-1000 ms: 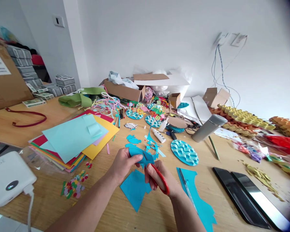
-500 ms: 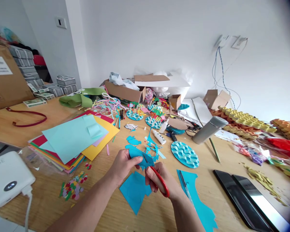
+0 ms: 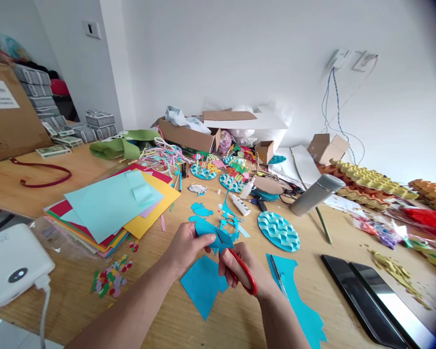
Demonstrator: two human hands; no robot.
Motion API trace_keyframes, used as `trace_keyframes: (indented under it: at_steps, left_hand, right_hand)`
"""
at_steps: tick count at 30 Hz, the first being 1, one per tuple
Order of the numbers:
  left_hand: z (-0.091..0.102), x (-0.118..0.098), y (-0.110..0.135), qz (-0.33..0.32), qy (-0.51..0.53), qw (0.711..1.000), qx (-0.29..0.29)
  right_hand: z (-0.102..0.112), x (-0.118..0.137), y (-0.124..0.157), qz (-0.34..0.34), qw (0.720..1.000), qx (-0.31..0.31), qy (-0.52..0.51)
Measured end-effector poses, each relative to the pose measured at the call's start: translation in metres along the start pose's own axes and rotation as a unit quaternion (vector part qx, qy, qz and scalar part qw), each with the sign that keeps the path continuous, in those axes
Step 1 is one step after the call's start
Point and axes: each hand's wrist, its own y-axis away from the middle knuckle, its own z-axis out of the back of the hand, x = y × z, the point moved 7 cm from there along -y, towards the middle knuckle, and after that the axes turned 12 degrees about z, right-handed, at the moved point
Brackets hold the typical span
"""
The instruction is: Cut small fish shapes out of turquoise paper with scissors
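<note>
Between thumb and fingers, my left hand pinches a piece of blue paper. My right hand is closed round the red handles of a pair of scissors, whose blades lie against the paper's right part. Below both hands a larger blue sheet rests on the table. Blue paper scraps are scattered just beyond my hands. To the right, a pen lies on another cut blue sheet.
A stack of coloured paper and a white power bank stand left. A wavy blue disc, a glue bottle, a grey flask and two dark phones lie right. Cardboard boxes line the wall.
The view has shifted very slightly. My hands, the scissors and the blue paper keep nearly the same positions.
</note>
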Motion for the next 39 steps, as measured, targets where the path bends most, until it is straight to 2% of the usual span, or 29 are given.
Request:
trace_keyframes:
  at_steps: [9, 20, 28, 39]
  left_hand:
    - [0.001, 0.002, 0.000, 0.012, 0.002, 1.000, -0.010]
    - [0.000, 0.004, -0.001, 0.024, 0.020, 0.999, 0.007]
    - [0.002, 0.007, -0.002, 0.031, 0.035, 0.999, 0.002]
    - [-0.001, 0.009, -0.001, 0.059, 0.059, 0.997, 0.007]
  right_hand:
    - [0.000, 0.000, 0.000, 0.001, 1.000, 0.004, 0.003]
    - [-0.002, -0.001, -0.001, 0.021, 1.000, 0.013, -0.010]
    - [-0.001, -0.001, 0.000, -0.021, 1.000, 0.005, 0.010]
    - [-0.001, -0.001, 0.001, -0.013, 1.000, 0.002, 0.002]
